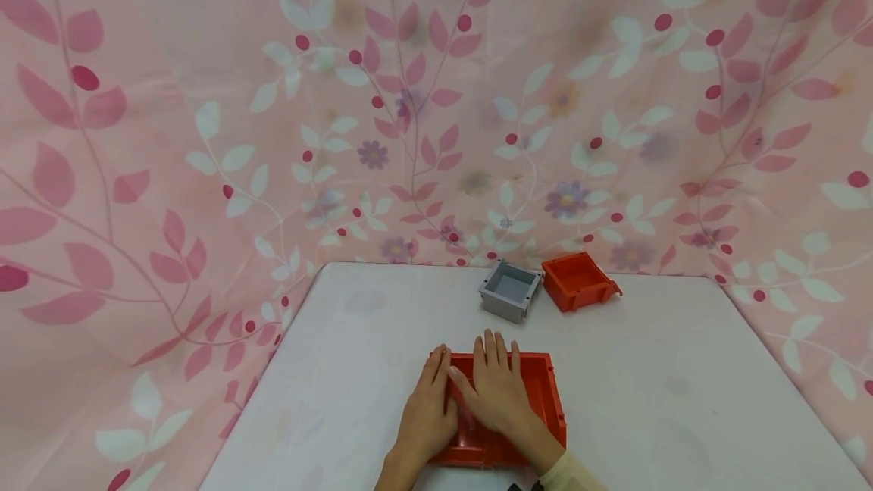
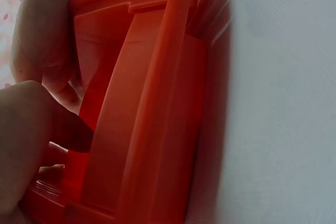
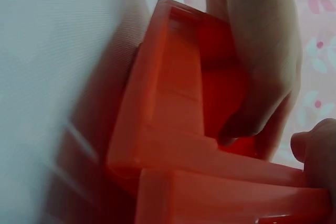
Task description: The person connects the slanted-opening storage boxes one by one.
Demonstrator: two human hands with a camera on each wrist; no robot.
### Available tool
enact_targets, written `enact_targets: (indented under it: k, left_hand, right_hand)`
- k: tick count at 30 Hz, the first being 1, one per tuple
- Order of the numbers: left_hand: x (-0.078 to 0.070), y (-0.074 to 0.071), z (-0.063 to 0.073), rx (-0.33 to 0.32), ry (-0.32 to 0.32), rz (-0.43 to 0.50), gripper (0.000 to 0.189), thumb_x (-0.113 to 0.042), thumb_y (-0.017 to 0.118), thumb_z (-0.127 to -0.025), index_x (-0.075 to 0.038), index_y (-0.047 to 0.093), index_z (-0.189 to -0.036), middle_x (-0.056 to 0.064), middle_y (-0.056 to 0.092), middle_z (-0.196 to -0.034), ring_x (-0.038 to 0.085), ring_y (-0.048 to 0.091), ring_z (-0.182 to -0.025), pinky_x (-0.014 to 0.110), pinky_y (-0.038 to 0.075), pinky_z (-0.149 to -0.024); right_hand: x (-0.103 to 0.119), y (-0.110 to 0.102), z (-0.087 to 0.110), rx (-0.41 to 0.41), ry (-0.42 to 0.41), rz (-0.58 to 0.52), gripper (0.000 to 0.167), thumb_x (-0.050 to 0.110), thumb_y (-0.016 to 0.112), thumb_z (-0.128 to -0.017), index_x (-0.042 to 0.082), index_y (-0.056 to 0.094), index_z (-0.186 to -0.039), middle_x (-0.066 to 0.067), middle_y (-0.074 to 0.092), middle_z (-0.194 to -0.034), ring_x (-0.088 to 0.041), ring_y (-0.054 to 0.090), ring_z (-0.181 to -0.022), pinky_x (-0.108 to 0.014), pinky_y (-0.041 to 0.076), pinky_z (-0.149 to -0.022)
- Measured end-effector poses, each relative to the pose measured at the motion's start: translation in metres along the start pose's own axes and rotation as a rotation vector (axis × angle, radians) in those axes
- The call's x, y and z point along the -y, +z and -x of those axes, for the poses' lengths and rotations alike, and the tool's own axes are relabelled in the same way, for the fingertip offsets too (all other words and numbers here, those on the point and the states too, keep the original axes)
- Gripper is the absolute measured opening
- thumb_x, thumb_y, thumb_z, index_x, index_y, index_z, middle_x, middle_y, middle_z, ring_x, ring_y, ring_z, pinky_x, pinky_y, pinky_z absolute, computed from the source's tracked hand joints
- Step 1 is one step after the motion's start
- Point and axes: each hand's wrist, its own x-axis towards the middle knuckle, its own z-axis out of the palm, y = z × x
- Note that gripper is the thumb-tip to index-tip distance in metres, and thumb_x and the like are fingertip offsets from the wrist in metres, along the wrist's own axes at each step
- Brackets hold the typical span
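Note:
A red plastic bin [image 1: 549, 385] lies at the near middle of the white table, its hollow facing up in the head view. My left hand [image 1: 424, 409] holds its left wall, the thumb bent in over the rim and the fingers along the side. My right hand [image 1: 500, 392] lies across the bin with fairly straight fingers reaching over the far rim, its thumb spread towards the left hand. Both wrist views show the red bin [image 2: 149, 108] close up, with a thumb [image 2: 73, 129] dipping inside. Part of the bin's inside is hidden under the hands.
Towards the back of the table [image 1: 382, 309] stand a small grey bin [image 1: 505, 304] and a smaller red bin [image 1: 578, 294], side by side. A pink curtain [image 1: 423, 135] with a leaf pattern hangs behind the table and along its sides.

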Motion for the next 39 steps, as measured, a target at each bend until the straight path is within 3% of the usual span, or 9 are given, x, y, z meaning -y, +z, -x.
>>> enact_targets:
  k: [16,21,25,29,33,39]
  left_hand:
    - [-0.002,-0.001,-0.001,-0.025,0.015,0.011,0.075,-0.008,0.066,-0.093,-0.002,0.034,-0.161,0.016,0.033,-0.165,0.036,0.035,-0.149,0.054,0.04,-0.111]
    - [-0.002,0.0,0.0,-0.021,0.009,0.01,0.076,-0.007,0.066,-0.093,-0.003,0.034,-0.162,0.016,0.033,-0.165,0.034,0.035,-0.149,0.053,0.041,-0.111]
    - [-0.003,0.0,0.0,-0.029,-0.007,0.028,0.079,-0.007,0.069,-0.092,-0.005,0.034,-0.163,0.013,0.033,-0.166,0.033,0.037,-0.148,0.053,0.045,-0.107]
    - [-0.005,-0.001,0.0,-0.034,-0.015,0.036,0.081,-0.007,0.072,-0.09,-0.006,0.034,-0.163,0.014,0.034,-0.165,0.033,0.039,-0.147,0.053,0.048,-0.105]
    - [-0.005,-0.002,0.0,-0.02,-0.036,0.037,0.082,-0.009,0.071,-0.091,-0.009,0.033,-0.164,0.011,0.031,-0.167,0.031,0.037,-0.148,0.051,0.047,-0.106]
    - [-0.005,-0.001,-0.001,-0.003,-0.069,0.044,0.084,-0.011,0.072,-0.091,-0.011,0.031,-0.165,0.007,0.028,-0.169,0.03,0.034,-0.15,0.051,0.046,-0.107]
  right_hand:
    - [-0.006,0.013,0.001,-0.068,-0.022,-0.023,0.089,0.066,0.042,-0.102,0.0,0.035,-0.16,-0.023,0.027,-0.166,-0.045,0.02,-0.153,-0.064,0.007,-0.122]
    - [-0.011,0.008,0.0,-0.032,-0.047,-0.099,0.087,0.064,0.044,-0.102,-0.001,0.036,-0.159,-0.024,0.028,-0.166,-0.045,0.022,-0.152,-0.067,0.007,-0.121]
    - [-0.023,-0.008,0.0,0.023,-0.053,-0.327,0.083,0.055,0.056,-0.101,-0.001,0.035,-0.16,-0.021,0.033,-0.164,-0.044,0.026,-0.151,-0.068,0.011,-0.12]
    - [-0.038,-0.03,0.002,0.044,-0.023,-0.528,0.079,0.046,0.066,-0.099,0.005,0.037,-0.16,-0.019,0.042,-0.159,-0.044,0.038,-0.146,-0.067,0.031,-0.114]
    - [-0.053,-0.052,-0.002,0.008,-0.034,-0.537,0.069,0.036,0.068,-0.101,0.007,0.043,-0.158,-0.021,0.051,-0.152,-0.043,0.048,-0.138,-0.064,0.044,-0.105]
    - [-0.083,-0.079,-0.019,-0.069,-0.127,-0.417,0.058,0.02,0.065,-0.103,-0.001,0.046,-0.153,-0.025,0.051,-0.15,-0.045,0.048,-0.138,-0.065,0.042,-0.106]
